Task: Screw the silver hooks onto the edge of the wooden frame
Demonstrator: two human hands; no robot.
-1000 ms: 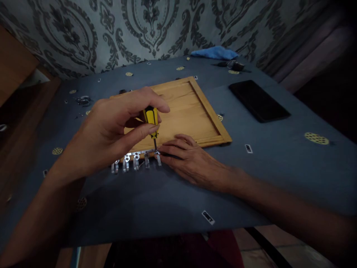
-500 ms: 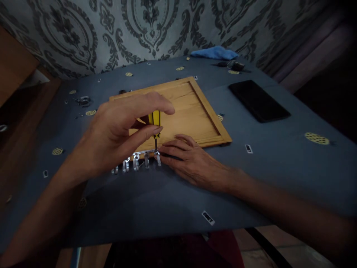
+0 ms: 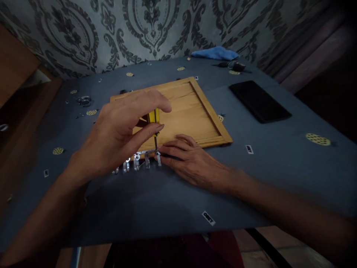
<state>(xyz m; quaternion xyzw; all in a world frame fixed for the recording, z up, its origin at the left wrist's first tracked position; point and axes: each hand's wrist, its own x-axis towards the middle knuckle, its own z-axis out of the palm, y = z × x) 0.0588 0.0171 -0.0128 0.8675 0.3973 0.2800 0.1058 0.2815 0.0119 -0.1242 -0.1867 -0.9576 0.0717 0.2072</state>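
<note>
My left hand (image 3: 119,134) is closed around the yellow-and-black handle of a small screwdriver (image 3: 154,123), held upright with its tip down on the right end of a metal hook rail (image 3: 138,160). The rail lies along the near edge of a wooden framed board (image 3: 186,108) and carries several silver hooks. My right hand (image 3: 192,162) lies flat on the blue cloth with fingers stretched out, its fingertips pressing by the rail's right end beside the screwdriver tip.
A black phone (image 3: 259,101) lies to the right of the board. A blue cloth (image 3: 215,53) and small dark items (image 3: 235,66) sit at the table's far edge, loose metal parts (image 3: 83,100) at the left. Patterned wallpaper stands behind; the table's front edge is near.
My left fingers have shifted slightly around the screwdriver handle, as in turning it. The right hand, rail and board have stayed in place.
</note>
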